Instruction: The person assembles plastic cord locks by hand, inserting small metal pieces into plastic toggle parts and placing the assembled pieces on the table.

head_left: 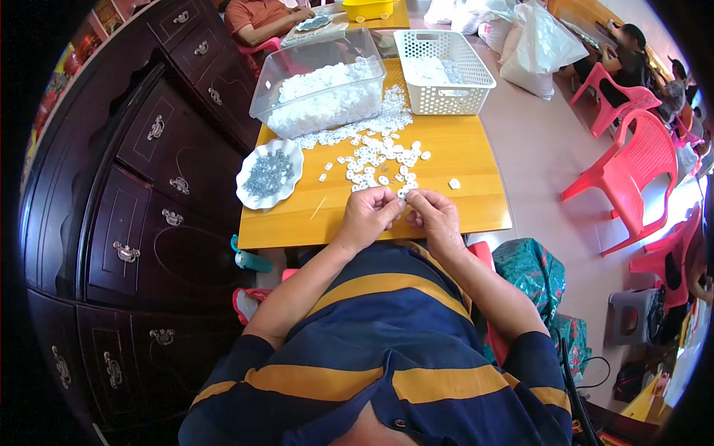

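Close to the near edge of the wooden table (pixel 439 212), my two hands meet over a small white plastic piece (pixel 402 192) with dark holes. My right hand (pixel 436 219) pinches it between thumb and fingertips. Fingers closed, my left hand (pixel 370 217) touches or nearly touches its left side; what that hand pinches is too small to make out. Beyond my fingertips lie loose white plastic pieces (pixel 372 156), some oval and some rectangular. To the left, a scalloped white plate (pixel 245 195) holds a heap of small clear-grey parts (pixel 269 172).
A clear plastic bin (pixel 260 111) and a white perforated basket (pixel 476 93), both holding white pieces, stand at the table's far side. A thin yellowish stick (pixel 318 207) lies at left. Dark cabinets (pixel 149 193) flank the table. Red chairs (pixel 632 175) and other people are to the right.
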Action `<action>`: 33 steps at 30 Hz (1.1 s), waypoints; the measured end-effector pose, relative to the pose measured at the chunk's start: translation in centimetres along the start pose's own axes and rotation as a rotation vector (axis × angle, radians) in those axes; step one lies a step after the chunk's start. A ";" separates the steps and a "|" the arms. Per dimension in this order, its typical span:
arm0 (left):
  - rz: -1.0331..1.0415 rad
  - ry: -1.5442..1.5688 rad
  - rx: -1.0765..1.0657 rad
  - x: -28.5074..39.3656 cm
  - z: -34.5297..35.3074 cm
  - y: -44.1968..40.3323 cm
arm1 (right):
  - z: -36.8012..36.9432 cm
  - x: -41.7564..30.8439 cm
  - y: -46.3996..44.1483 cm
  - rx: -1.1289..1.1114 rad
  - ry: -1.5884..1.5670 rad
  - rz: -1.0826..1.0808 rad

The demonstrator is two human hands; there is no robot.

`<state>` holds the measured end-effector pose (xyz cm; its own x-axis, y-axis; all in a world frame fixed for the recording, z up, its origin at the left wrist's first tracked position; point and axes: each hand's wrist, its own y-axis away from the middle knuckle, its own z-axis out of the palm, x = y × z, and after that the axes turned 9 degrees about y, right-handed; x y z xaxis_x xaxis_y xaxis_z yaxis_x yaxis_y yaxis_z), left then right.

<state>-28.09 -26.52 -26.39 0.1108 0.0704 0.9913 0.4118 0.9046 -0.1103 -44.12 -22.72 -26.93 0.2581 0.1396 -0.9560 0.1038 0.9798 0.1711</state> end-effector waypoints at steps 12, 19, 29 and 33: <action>-0.001 0.072 0.028 -0.2 0.3 0.3 | 0.1 0.1 0.0 0.009 0.025 -0.008; -0.006 0.077 0.031 -0.3 0.2 0.2 | -0.2 0.4 -0.2 -0.006 0.046 -0.035; 0.241 -0.257 0.107 1.7 0.7 0.5 | -0.8 -0.2 -0.2 -0.079 0.088 -0.025; 0.417 -0.529 0.054 2.2 0.7 0.6 | -1.0 0.1 -0.4 -0.128 0.141 -0.055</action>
<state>-28.21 -25.57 -24.23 -0.2125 0.6023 0.7695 0.3829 0.7758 -0.5015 -45.08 -22.91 -27.35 0.1174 0.0950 -0.9885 -0.0116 0.9955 0.0943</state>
